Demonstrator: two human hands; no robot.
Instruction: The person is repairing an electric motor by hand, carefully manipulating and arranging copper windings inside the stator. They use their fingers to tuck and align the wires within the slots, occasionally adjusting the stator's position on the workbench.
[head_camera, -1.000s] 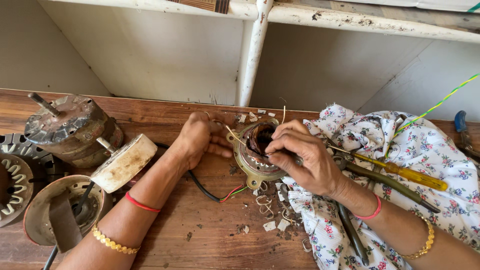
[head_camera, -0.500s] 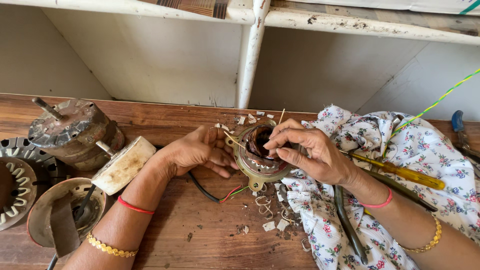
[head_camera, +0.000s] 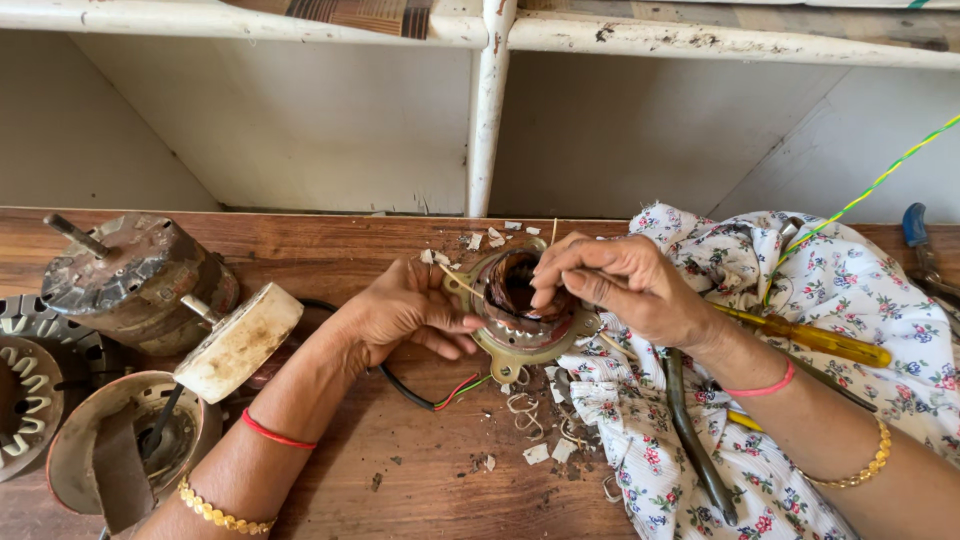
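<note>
While the fingers (head_camera: 560, 272) of the right hand (head_camera: 625, 285) are pinched together over the rim of the small motor stator (head_camera: 515, 305), a thin pale stick or wire seems to be held between them, though what is clamped cannot be made out clearly. The stator is steadied at its left side by the left hand (head_camera: 400, 315), whose fingers are spread loosely and touch its metal flange. The stator lies on the wooden desk (head_camera: 330, 250), near the middle, with black, red and green wires (head_camera: 440, 395) trailing from beneath it. Scraps of paper and short wire clippings (head_camera: 525, 415) are scattered just below it. A floral cloth (head_camera: 850, 300) is spread to the right, on which a yellow-handled screwdriver (head_camera: 820, 340) and dark pliers (head_camera: 695, 440) are laid, partly covered by the right forearm. To the left, a rusty motor housing (head_camera: 130, 280), a cream-coloured part (head_camera: 240, 340) and a round cover (head_camera: 100, 450) are seen, the cover being cut off by the frame's edge. A blue-handled tool (head_camera: 920, 235) is cropped at the far right.
</note>
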